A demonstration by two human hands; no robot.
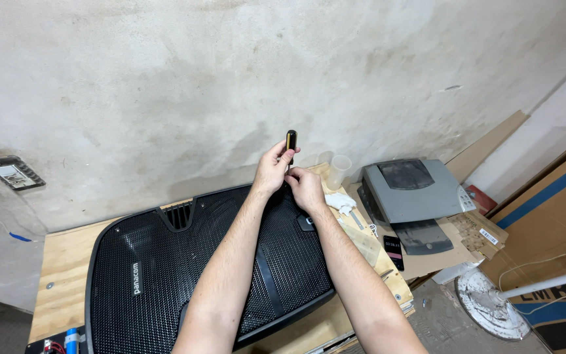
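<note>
Nearest the camera: both bare forearms, reaching up and away over the black mesh panel (211,269), a large curved grille that lies flat across the wooden bench (67,262) and overhangs its front edge.

Screwdriver (291,145): black handle with a yellow stripe, held upright at the panel's far top edge, close to the stained wall (230,78). Tip hidden behind the hands.

Left hand (272,169): fingers wrapped round the lower handle, closed on it. Right hand (306,188): fingers drawn together low at the shaft, apparently pinching or steadying it near the tip; what it touches there cannot be made out.

Judgement: the step in hand looks like work on a fastener at the panel's upper rim, tool seated or being seated. Cannot tell whether it is being tightened or loosened. The next move calls for the shaft square to the fastener, downward pressure from the left hand, and the right hand guiding the tip so it does not slip onto the mesh.

Around: white cloth (340,202) and clear plastic cup (339,170) just right of the hands; grey printer (414,190) on cardboard further right; a dark phone (393,252) at the bench edge; white fan base (489,305) on the floor.
</note>
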